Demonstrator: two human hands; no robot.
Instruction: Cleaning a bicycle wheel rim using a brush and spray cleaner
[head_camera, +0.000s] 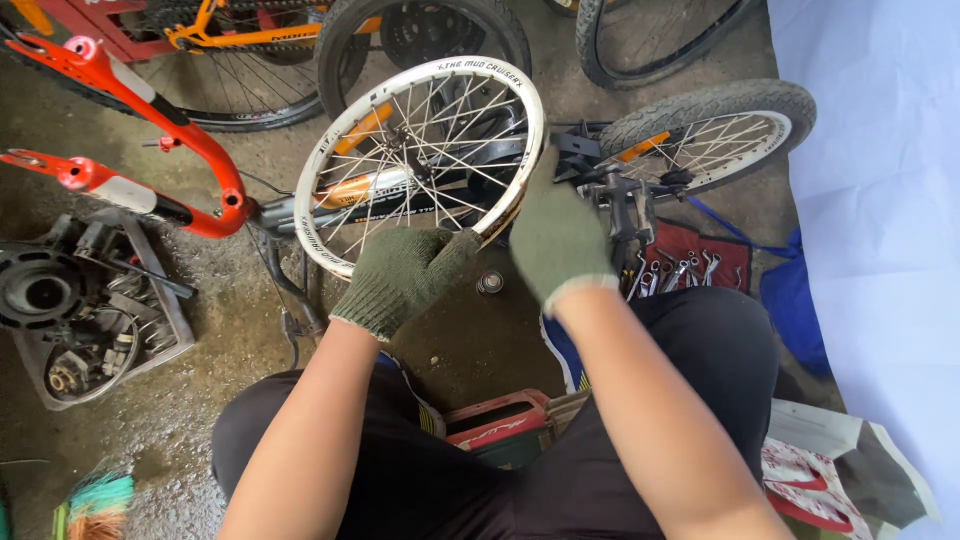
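1. Nearest me, my knees in dark trousers (420, 470) frame a red box (500, 425) on the gritty floor (230, 330). A printed bag (830, 470) sits by my right leg.

2. My left hand (400, 275), in a green knit glove, is closed around the lower edge of the white bare rim (345, 265). Fingers curl over the rim wall, thumb toward my other hand.

3. My right hand (560, 235), gloved the same, lies against the rim's right side with the fingers stretched up along it. It looks only loosely wrapped; motion blur keeps me from saying whether it clamps or just steadies.

4. The wheel stands tilted in front of me, above a dark bike frame with an orange panel (375, 185). With no tyre on it, I judge it light and stiff at the rim, while the thin spokes (440, 150) would bend or pinch fingers. Smooth painted metal could slip in knit gloves, so two spread grips on the rim wall suit it best.

5. Just beyond my hands a small round metal part (490, 283) lies on the floor. To the right, wrenches (680, 270) rest on a red cloth (725, 255).

6. Farther out, a tyred small wheel (715, 130) sits right, a red bike frame (150, 120) left, a tray of greasy parts (90, 310) beside it, and bigger wheels (420, 30) behind.
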